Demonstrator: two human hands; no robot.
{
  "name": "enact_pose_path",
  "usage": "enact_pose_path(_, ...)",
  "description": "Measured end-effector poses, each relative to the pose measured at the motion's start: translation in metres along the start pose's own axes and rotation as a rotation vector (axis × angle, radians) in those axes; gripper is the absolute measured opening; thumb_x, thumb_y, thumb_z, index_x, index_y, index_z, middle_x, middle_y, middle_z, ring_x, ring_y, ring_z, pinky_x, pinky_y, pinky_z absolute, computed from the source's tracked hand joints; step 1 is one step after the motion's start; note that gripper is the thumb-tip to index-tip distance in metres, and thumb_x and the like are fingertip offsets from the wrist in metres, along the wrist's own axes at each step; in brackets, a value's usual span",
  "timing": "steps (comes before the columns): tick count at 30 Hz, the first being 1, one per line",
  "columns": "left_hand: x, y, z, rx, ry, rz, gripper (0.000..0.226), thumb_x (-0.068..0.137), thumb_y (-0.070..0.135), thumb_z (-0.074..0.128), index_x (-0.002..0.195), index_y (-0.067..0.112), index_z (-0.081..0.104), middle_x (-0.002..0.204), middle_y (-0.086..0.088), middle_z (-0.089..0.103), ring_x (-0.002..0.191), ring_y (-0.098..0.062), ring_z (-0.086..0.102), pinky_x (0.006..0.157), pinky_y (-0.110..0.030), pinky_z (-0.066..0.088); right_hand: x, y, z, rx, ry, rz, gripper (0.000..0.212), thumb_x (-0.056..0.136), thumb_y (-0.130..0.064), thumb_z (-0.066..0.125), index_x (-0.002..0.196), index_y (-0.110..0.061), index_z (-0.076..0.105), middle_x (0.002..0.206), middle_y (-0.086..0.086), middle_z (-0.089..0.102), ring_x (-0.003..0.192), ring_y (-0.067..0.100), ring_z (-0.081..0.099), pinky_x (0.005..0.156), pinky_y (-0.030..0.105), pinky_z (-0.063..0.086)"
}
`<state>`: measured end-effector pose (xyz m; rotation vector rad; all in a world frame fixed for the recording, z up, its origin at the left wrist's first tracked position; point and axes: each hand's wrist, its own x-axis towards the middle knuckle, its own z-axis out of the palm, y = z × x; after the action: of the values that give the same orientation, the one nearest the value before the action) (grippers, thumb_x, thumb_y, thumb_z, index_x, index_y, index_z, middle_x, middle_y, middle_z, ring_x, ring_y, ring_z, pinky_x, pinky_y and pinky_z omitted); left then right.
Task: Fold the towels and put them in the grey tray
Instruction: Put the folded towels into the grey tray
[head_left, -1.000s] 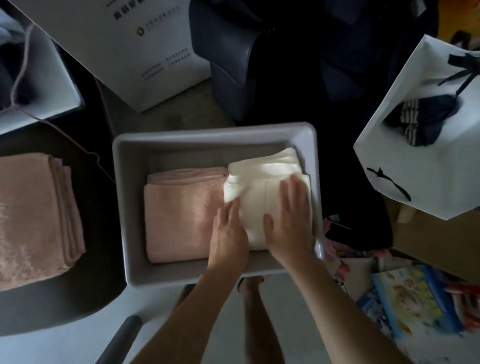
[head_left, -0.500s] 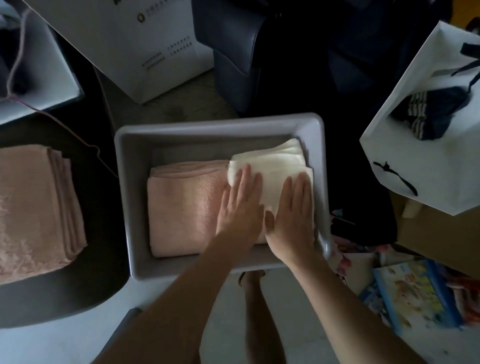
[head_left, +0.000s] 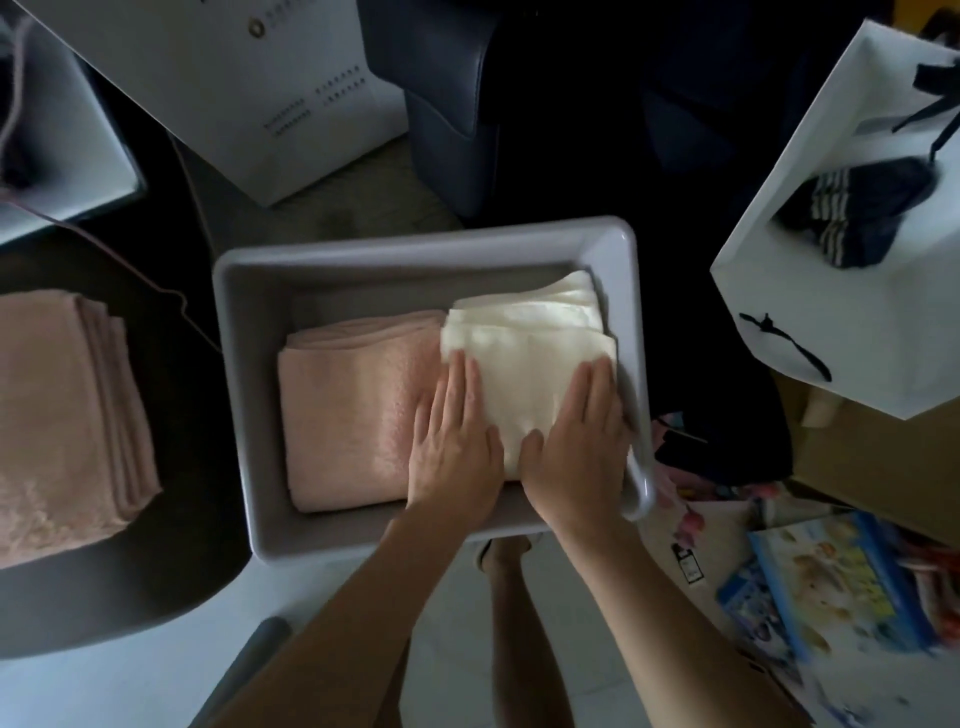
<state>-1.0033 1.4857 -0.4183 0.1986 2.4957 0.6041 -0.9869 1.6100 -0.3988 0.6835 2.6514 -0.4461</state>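
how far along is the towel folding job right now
Done: a folded pink towel lies in the grey tray. In hand: the folded white towel sits beside it, with the left hand and right hand flat on top. Left: the pink towel stack outside the tray, already folded, not yet moved in.

A white paper bag (head_left: 852, 291) bearing a striped sock (head_left: 852, 208) stands above a blue box (head_left: 826, 582).

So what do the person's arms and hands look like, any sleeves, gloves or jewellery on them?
Both forearms are bare right to the bottom edge of the picture, so no sleeves show. The left hand and right hand wear no gloves. No rings, watch or wristband show, though the light is dim.
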Motion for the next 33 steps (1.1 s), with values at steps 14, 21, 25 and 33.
enact_pose_path(14, -0.034, -0.028, -0.101, -0.295, 0.143, -0.038, 0.050, 0.094, 0.010, 0.054, 0.144, 0.015, 0.052, 0.155, -0.008, 0.045, 0.144, -0.022, 0.036, 0.121, -0.049, 0.028, -0.034, -0.056, -0.025, 0.218, -0.212, -0.056, 0.072, 0.094, -0.020, 0.052, 0.156, -0.007, 0.018, 0.165, 0.011, 0.014, 0.152, 0.024, 0.010, 0.124, 0.039, 0.012)
enact_pose_path(21, -0.115, -0.192, -0.243, -0.262, 0.724, -0.415, 0.044, 0.090, 0.009, 0.060, 0.133, 0.014, 0.054, 0.141, -0.013, 0.050, 0.130, -0.029, 0.046, 0.109, -0.030, 0.036, -0.083, -0.234, -0.019, 0.730, -0.827, -0.031, 0.057, 0.094, -0.041, 0.052, 0.147, -0.024, 0.042, 0.139, -0.006, 0.054, 0.125, 0.012, 0.052, 0.091, 0.019, 0.042)
enact_pose_path(25, -0.120, -0.277, -0.254, -0.506, 0.510, -0.862, 0.066, 0.090, 0.046, 0.062, 0.144, 0.014, 0.040, 0.140, -0.019, 0.048, 0.125, -0.037, 0.050, 0.100, -0.047, 0.044, -0.084, -0.313, 0.007, 0.829, -0.776, 0.002, 0.055, 0.089, -0.039, 0.059, 0.138, -0.019, 0.048, 0.111, -0.012, 0.060, 0.105, 0.012, 0.061, 0.072, 0.018, 0.043)
enact_pose_path(33, -0.145, -0.259, -0.247, -1.031, 0.274, -0.740, 0.054, 0.083, 0.050, 0.070, 0.129, 0.025, 0.056, 0.110, 0.003, 0.071, 0.098, -0.021, 0.070, 0.070, -0.030, 0.055, -0.085, -0.302, 0.008, 0.684, -0.792, 0.145, 0.035, 0.088, -0.035, 0.063, 0.119, -0.021, 0.059, 0.116, 0.001, 0.066, 0.099, 0.019, 0.065, 0.083, 0.037, 0.056)
